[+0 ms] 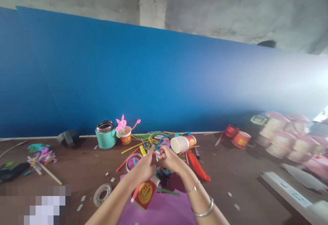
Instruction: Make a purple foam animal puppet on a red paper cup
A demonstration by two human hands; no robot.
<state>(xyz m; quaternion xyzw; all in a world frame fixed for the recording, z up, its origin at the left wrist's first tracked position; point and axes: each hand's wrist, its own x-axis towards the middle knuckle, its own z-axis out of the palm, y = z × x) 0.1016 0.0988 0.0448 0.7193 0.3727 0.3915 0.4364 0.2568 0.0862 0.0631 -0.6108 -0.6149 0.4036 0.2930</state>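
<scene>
My left hand [148,164] and my right hand [168,158] are close together over a pile of craft pieces, both with fingers drawn in. A small pale piece shows at my right fingertips; its kind is unclear, and whatever my left fingers hold is hidden. Under my left wrist a red paper cup [145,193] with a gold emblem lies on its side on purple paper [160,209]. Dark scissors [164,177] appear partly hidden beneath my hands. A stack of paper cups [180,143] lies just right of my right hand. Coloured pipe cleaners [151,136] spread behind my hands.
A teal jar [106,135] and a cup with a pink flower [125,136] stand by the blue partition [128,74]. A tape roll [102,195] lies front left. Rightward are a red pouch [198,167], a red cup [241,139], a power strip [287,189] and blurred pink-and-white items [294,143].
</scene>
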